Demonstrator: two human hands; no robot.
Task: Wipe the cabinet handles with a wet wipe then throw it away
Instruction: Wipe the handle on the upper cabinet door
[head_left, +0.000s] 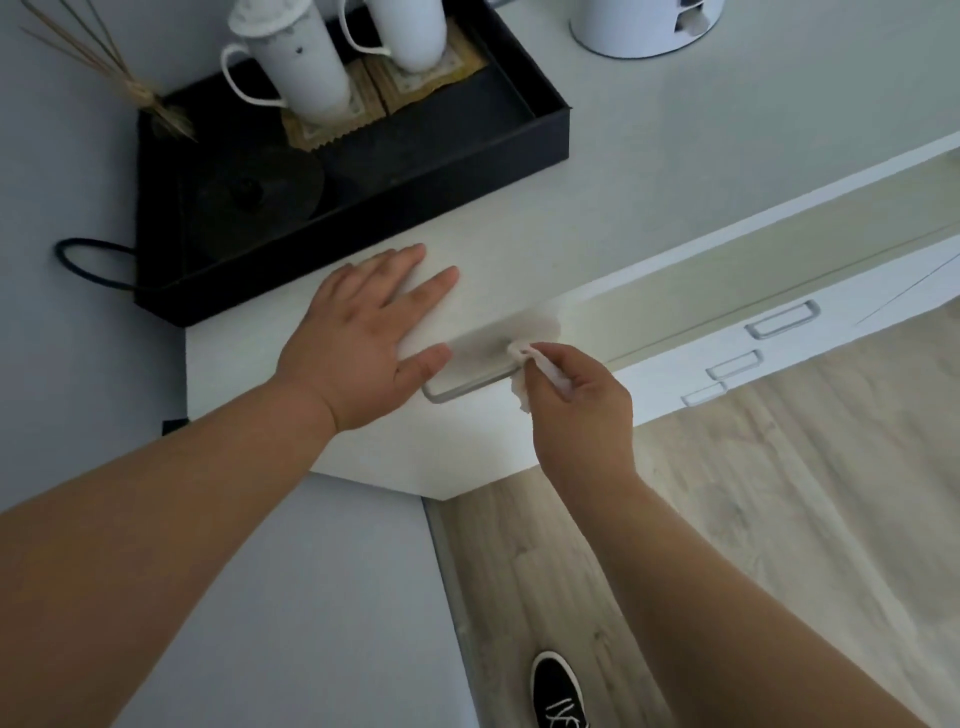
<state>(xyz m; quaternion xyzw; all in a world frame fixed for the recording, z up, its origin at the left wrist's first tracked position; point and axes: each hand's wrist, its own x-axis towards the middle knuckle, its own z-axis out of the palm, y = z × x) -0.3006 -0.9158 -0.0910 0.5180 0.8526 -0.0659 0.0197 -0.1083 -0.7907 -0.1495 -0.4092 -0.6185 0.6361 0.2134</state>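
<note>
A grey metal handle (470, 382) runs across the front of the nearest white cabinet drawer, just under the countertop edge. My right hand (576, 400) pinches a crumpled white wet wipe (522, 387) and presses it against the right end of that handle. My left hand (363, 332) lies flat, fingers spread, on the white countertop (649, 171), its thumb reaching over the edge beside the handle's left part. Three more grey handles (782, 319) (735, 364) (704, 394) sit on the drawers further right.
A black tray (540, 130) with two tall white mugs (296, 67) on coasters stands behind my left hand. A white round container (639, 26) is at the back right. A black cable loop (88, 265) hangs left. Below are wood flooring and my black shoe (558, 691).
</note>
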